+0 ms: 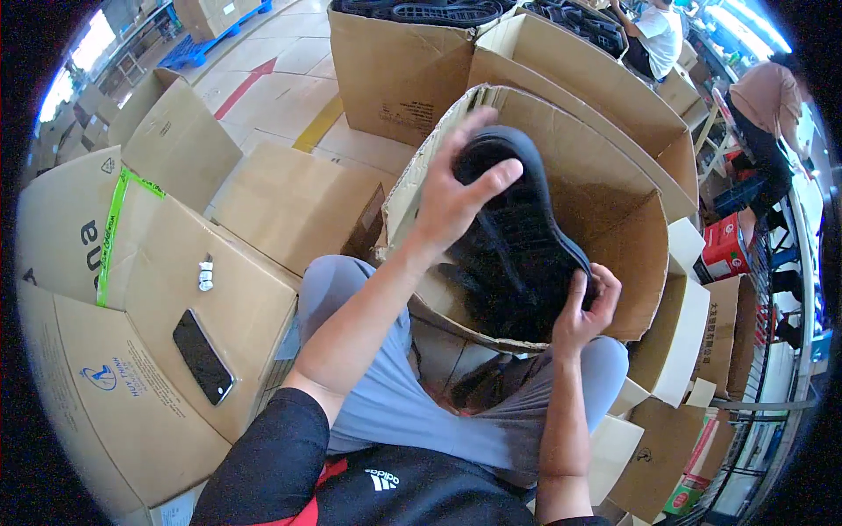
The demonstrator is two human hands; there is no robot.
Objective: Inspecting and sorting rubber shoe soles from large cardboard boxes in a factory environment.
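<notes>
Corrugated box [614, 210] beneath — left grip [453, 195] and right grip [582, 317] clasp a curved black sole [523, 219].

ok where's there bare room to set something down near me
The flat carton between the yellow stripe and your left knee looks bare; so does the cardboard between phone and knee. Crowded: the open box, its near side piled dark, with left hand and right hand on a black sole.
</notes>
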